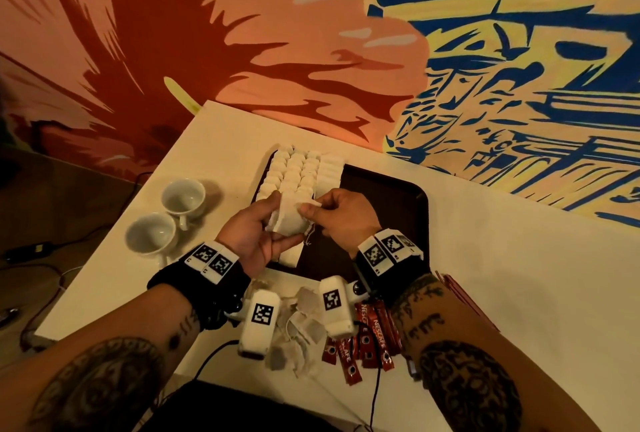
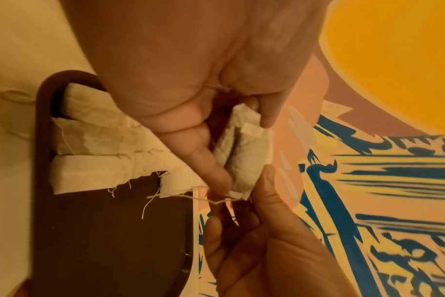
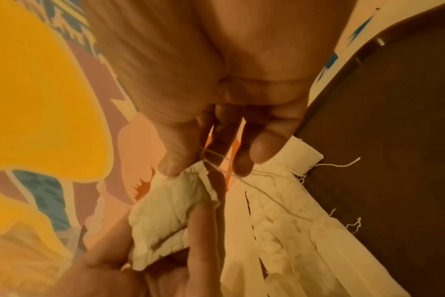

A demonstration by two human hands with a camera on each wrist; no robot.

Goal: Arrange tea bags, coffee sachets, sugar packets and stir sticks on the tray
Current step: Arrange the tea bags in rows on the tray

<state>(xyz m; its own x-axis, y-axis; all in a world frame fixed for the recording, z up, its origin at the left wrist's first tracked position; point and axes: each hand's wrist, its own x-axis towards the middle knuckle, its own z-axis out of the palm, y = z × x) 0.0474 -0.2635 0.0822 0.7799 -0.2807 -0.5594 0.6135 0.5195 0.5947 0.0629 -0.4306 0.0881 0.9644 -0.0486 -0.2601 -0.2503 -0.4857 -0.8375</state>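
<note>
Over the tray's left half, my left hand (image 1: 280, 222) grips a small stack of white tea bags (image 1: 289, 223), thumb on one side and fingers on the other. My right hand (image 1: 308, 209) pinches the top corner of the stack between thumb and forefinger; a thin string (image 3: 217, 158) runs across its fingers. In the left wrist view the held tea bags (image 2: 244, 152) stand above the dark brown tray (image 2: 102, 241). Several rows of tea bags (image 1: 299, 171) lie on the tray's left part. Its right part (image 1: 391, 196) is bare.
Loose tea bags (image 1: 301, 331) and red Nescafe sachets (image 1: 367, 341) lie on the white table near its front edge, below my wrists. Two white cups (image 1: 183, 197) (image 1: 150, 234) stand left of the tray. Red packets (image 1: 460, 293) show beside my right forearm. A painted wall rises behind.
</note>
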